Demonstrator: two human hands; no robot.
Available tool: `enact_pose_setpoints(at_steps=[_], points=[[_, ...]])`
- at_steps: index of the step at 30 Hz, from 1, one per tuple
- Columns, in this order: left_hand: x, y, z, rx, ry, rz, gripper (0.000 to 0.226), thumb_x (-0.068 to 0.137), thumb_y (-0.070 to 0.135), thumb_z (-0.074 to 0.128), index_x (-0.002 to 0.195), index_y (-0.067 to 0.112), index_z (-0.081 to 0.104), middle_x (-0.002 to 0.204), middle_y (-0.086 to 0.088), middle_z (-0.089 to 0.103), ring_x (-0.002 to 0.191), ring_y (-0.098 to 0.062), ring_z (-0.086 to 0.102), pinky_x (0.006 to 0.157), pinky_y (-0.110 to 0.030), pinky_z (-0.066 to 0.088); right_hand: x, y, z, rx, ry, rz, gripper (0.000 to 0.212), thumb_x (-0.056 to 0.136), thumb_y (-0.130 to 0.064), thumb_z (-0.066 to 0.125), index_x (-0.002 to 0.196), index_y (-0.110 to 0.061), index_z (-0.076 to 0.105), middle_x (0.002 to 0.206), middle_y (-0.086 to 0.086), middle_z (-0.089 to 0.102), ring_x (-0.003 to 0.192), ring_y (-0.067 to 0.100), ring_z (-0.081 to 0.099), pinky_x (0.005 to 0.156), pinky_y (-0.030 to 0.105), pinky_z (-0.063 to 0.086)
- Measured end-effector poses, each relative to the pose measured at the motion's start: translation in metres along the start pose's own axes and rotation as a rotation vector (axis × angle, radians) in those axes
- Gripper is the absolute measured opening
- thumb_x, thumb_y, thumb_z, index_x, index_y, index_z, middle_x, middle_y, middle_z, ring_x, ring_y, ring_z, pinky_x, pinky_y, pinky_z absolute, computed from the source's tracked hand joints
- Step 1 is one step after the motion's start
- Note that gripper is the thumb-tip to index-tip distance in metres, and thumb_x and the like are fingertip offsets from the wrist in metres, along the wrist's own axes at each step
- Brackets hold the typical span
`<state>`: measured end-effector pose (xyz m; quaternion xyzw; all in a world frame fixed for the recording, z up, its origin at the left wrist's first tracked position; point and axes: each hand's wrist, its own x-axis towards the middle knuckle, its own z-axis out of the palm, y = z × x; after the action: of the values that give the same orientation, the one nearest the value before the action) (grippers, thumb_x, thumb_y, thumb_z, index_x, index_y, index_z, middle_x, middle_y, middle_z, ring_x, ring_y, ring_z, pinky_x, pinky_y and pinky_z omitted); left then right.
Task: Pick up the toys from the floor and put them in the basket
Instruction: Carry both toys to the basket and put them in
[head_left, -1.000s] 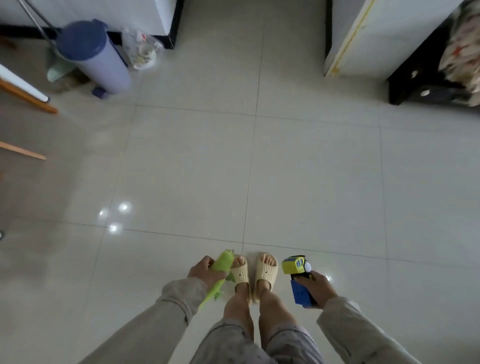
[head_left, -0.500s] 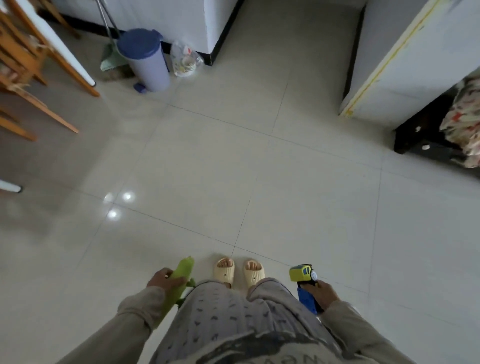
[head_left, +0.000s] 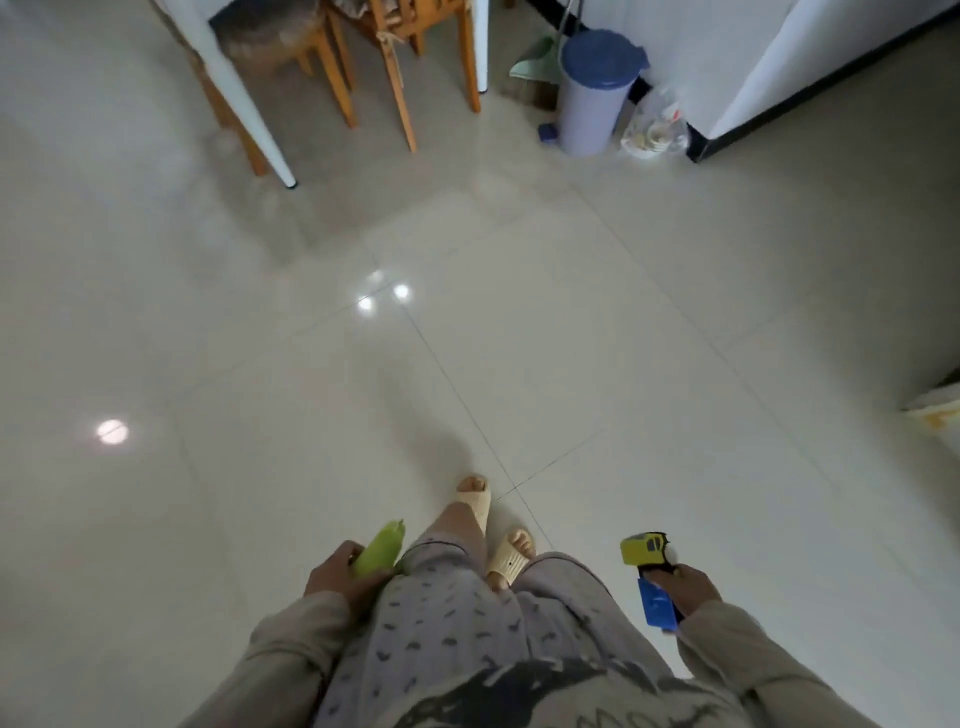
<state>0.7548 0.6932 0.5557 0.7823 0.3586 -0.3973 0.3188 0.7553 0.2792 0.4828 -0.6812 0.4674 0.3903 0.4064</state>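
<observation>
Head view looks down at our feet on the tiled floor. Our left hand, at 7 o'clock, has its grip closed around a green toy. Our right hand, at 5 o'clock, grips a yellow and blue toy. At 1 o'clock a blue-lidded bin stands beside wooden chair legs

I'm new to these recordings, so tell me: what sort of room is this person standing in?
Most likely a home dining or kitchen area: wooden chairs by a white table leg, a lidded bin with a dustpan beside it, and a glossy tiled floor.
</observation>
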Motion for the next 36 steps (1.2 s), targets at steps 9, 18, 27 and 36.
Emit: enact_pose_setpoints(at_steps=[9,18,27,36], points=[[0.002,-0.058,0.006,-0.302,0.015,-0.172,0.092,0.020,0.062,0.045,0.098,0.015,0.058,0.120,-0.021,0.063,0.113,-0.032,0.057,0.085,-0.031,0.037,-0.020,-0.142,0.043,-0.340,-0.108,-0.241,0.022,0.087,-0.019,0.062,0.101,-0.002,0.060,0.091,0.019,0.061,0.086,0.038,0.064,0.077,0.044,0.053],[0.043,-0.058,-0.050,-0.466,0.009,-0.273,0.101,0.027,0.061,0.056,0.113,0.008,0.060,0.120,-0.018,0.063,0.111,-0.031,0.057,0.086,-0.031,0.038,-0.021,-0.243,0.114,-0.609,-0.140,-0.329,0.035,0.089,-0.020,0.058,0.117,0.001,0.061,0.117,0.022,0.063,0.098,0.030,0.058,0.083,0.032,0.041],[0.098,-0.019,-0.193,-0.529,0.112,-0.270,0.069,0.051,0.052,0.051,0.107,0.012,0.058,0.116,-0.016,0.063,0.102,-0.030,0.058,0.085,-0.032,0.040,-0.027,-0.355,0.189,-0.648,-0.088,-0.286,0.043,0.086,-0.018,0.064,0.121,0.006,0.058,0.124,0.026,0.060,0.114,0.039,0.057,0.096,0.040,0.045],[0.145,-0.019,-0.262,-0.680,0.134,-0.317,0.048,0.079,0.039,0.066,0.115,0.009,0.056,0.118,-0.015,0.062,0.109,-0.029,0.058,0.083,-0.030,0.039,-0.024,-0.471,0.278,-0.796,-0.128,-0.351,0.040,0.087,-0.012,0.063,0.120,0.011,0.057,0.121,0.030,0.059,0.108,0.039,0.057,0.091,0.044,0.041]])
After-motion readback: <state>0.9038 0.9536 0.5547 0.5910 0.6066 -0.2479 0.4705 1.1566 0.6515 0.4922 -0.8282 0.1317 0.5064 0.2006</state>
